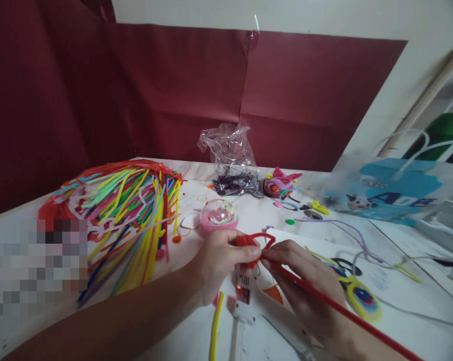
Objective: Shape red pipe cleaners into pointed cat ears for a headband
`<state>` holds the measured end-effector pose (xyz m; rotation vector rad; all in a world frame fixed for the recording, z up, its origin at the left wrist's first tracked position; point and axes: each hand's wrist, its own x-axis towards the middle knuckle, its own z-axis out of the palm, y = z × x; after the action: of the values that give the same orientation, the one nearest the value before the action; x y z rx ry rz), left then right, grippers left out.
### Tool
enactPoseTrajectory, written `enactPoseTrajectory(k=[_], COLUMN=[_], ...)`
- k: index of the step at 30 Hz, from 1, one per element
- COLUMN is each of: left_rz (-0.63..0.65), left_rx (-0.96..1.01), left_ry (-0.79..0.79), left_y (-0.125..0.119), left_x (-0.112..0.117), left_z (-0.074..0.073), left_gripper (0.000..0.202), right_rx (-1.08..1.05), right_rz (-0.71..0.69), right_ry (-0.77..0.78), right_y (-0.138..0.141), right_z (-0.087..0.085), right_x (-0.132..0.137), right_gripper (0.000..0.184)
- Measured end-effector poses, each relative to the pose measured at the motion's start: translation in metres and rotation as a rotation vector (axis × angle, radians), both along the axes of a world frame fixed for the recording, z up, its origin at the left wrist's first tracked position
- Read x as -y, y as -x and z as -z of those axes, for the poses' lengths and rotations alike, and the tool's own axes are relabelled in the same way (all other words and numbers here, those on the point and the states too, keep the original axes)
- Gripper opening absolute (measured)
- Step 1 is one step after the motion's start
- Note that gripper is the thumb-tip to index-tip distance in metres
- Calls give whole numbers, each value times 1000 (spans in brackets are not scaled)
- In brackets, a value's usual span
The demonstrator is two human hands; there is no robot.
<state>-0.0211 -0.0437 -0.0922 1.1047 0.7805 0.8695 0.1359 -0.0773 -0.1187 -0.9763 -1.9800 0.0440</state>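
My left hand (pixel 217 263) is closed around a bundled red pipe-cleaner piece (pixel 248 246), thumb pressed on its front. A loop of red pipe cleaner rises from the piece and bends toward my right hand (pixel 305 273). There the fingertips pinch the red pipe cleaner (pixel 347 313), whose long end runs past the palm to the lower right. Just below both hands lies a white glue gun (pixel 279 321) with a small orange light glowing. A yellow pipe cleaner (pixel 216 326) lies left of it.
At left a heap of coloured pipe cleaners (pixel 132 200) spills from red wrapping. Beyond my hands are a pink-based clear dome (pixel 217 215), a crinkled plastic bag (pixel 234 150) and a pink fuzzy figure (pixel 281 185). At right are a yellow-and-blue fuzzy piece (pixel 365 298) and a carrier bag (pixel 395 190).
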Motion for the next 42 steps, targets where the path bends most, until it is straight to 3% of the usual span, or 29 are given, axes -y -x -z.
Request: enactPoseTrajectory(k=[4,11,13,17,19,23,26,34,42], left_rz=[-49,-166,-141,62,115,179,215,205,275], left_rx=[-20,-282,-314,-324,-368,-445,-431,-413,-333], left_ry=[-13,-306,-368,-281,-300,-413,-425,-353,-233], left_y=[-3,0,1,3,5,7,7,5,6], left_x=[4,-1,0,5,8,10,10,10,6], left_z=[4,9,13,20,20,12,9,14,13], left_gripper=[13,7,9,10,11,10,10,8,12], right_rx=[27,108,77,-152,-286,-600,-776,-808,-896], right_rz=[-10,-96,-106,-35,1,-84,-114,-158,-270], right_ry=[-64,-115,-47,140,297,680,853,944,1060], right_y=[-1,0,3,7,8,9,10,8,5], right_z=[8,3,-3,-13,-16,-20,-24,-18,-13], right_x=[-4,-3,0,6,7,4,1,-4,-4], right_gripper=[21,21,18,10,16,25,28,31,31])
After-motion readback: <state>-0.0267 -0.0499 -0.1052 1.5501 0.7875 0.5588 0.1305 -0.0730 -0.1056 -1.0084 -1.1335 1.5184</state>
